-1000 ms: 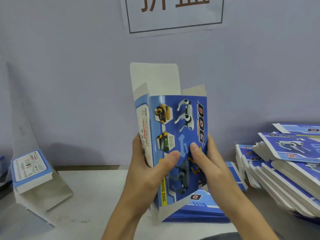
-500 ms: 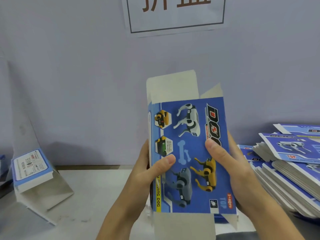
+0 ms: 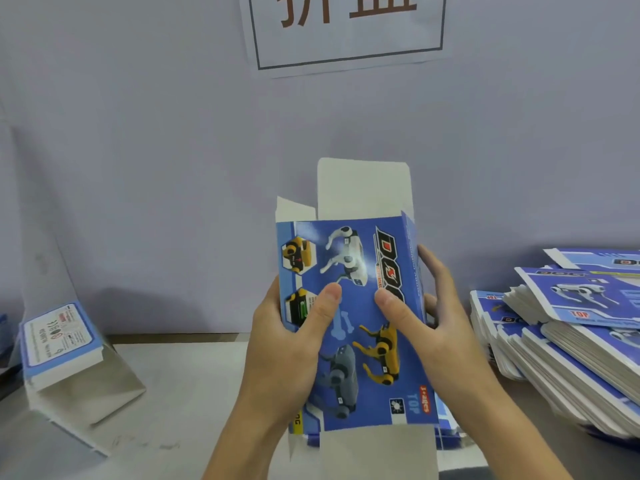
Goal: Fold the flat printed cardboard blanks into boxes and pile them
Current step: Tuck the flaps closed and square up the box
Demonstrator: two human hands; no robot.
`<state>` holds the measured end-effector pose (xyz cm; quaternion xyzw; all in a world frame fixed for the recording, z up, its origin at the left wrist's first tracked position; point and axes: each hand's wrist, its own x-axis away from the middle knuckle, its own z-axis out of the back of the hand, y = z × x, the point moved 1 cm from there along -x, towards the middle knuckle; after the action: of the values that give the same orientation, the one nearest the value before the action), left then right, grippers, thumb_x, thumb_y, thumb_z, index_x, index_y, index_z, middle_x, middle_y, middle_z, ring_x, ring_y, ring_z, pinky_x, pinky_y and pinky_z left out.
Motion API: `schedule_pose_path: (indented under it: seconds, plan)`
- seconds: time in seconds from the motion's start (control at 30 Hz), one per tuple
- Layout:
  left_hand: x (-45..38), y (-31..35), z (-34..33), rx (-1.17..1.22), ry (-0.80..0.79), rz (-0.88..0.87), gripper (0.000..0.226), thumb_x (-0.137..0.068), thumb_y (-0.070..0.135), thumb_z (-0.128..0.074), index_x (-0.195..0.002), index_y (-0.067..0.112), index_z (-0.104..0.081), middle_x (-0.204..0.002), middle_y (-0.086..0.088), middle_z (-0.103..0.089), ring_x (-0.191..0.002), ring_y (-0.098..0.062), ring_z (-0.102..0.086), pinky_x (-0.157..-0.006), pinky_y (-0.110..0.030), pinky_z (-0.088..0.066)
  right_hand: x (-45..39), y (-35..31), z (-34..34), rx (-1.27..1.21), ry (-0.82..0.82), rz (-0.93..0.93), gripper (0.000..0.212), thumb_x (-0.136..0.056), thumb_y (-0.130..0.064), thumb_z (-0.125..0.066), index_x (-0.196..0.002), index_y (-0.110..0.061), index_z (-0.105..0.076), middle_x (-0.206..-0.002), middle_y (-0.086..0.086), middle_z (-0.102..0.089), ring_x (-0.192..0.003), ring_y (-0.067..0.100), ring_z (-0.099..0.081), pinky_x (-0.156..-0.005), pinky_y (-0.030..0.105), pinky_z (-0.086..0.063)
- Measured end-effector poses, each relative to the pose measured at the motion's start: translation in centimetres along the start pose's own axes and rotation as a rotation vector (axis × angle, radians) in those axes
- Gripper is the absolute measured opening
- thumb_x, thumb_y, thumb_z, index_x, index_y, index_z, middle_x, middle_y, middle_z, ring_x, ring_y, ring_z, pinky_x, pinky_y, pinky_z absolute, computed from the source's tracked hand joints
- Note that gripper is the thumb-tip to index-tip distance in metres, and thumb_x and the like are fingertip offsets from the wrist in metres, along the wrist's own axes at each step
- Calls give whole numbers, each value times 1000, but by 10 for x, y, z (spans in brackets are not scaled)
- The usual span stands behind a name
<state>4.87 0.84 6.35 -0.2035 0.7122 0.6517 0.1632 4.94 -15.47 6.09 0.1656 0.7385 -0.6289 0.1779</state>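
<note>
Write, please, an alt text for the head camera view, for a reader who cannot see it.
Two hands, left hand and right hand, hold up a blue printed box with its end flaps open. A stack of flat blanks lies to the right on the table, a folded box to the left.

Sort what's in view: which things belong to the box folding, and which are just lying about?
Job: box blank, gripped by left hand and right hand; stack of flat blanks; folded box.
Lying about: wall sign; table.
</note>
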Motion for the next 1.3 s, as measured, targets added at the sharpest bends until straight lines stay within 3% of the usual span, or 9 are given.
schedule_pose_path:
  seconds: [0.13,0.23,0.37,0.47,0.63,0.77,0.97,1.17,1.3]
  plan:
    - [1,0,0,2,-58,48,38,-77,48,-73,-111,33,-62,-106,6,-76,-98,-17,-74,-82,-34,-62,-1,-2,1,-1,10,68,74,-79,-43,-73,-141,-46,-33,-103,-28,-67,-96,5,-71,-66,20,-58]
    - [2,1,-3,31,-24,31,40,-78,46,-76,-111,32,-59,-106,2,-74,-99,-20,-73,-82,-39,-60,2,-8,-5,111,14,146,76,-77,-60,-58,-143,-59,-22,-112,-46,-57,-112,-23,-50,-80,5,-49]
    - [1,6,-4,33,89,-9,63,-68,60,-81,-113,26,-54,-100,3,-74,-87,-15,-75,-66,-24,-60,4,-8,-9,129,-37,129,73,-78,-68,-62,-142,-62,-25,-124,-39,-55,-115,-9,-58,-91,14,-52]
    - [-2,10,3,-16,151,16,70,-59,63,-71,-119,35,-48,-102,4,-71,-82,-13,-75,-58,-23,-58,5,-6,-9,114,-83,91,72,-72,-56,-63,-134,-64,-28,-114,-35,-62,-103,-5,-66,-73,10,-54]
    - [0,11,3,-109,0,-67,78,-71,55,-68,-137,62,-27,-109,13,-70,-104,-17,-71,-75,-42,-63,1,-6,-1,87,-99,89,85,-79,-39,-79,-137,-67,-23,-121,-38,-58,-115,-8,-58,-74,6,-51]
    - [4,11,-9,-52,-63,-151,66,-87,38,-59,-145,48,-30,-124,18,-66,-110,-12,-69,-83,-41,-62,0,-5,-3,62,-70,187,83,-80,-14,-64,-144,-52,-27,-115,-26,-66,-102,0,-68,-69,10,-54]
    - [3,13,-5,-11,-39,-169,53,-92,31,-66,-137,45,-43,-116,12,-70,-106,-17,-71,-80,-43,-62,3,-3,-8,62,-60,211,88,-80,-16,-63,-146,-56,-21,-115,-37,-61,-101,-7,-66,-68,8,-53]
    - [1,19,5,-43,-115,-166,67,-86,29,-66,-135,60,-33,-111,16,-71,-103,-14,-71,-72,-29,-62,3,-9,-2,120,-120,232,87,-83,-16,-62,-147,-57,-20,-118,-32,-63,-104,2,-68,-73,16,-57]
    - [2,21,1,-28,-175,-152,70,-88,31,-65,-135,67,-28,-128,17,-64,-115,-13,-67,-86,-37,-60,2,-15,-3,76,-79,203,65,-84,-41,-62,-141,-57,-34,-138,-14,-57,-123,16,-60,-96,46,-53]
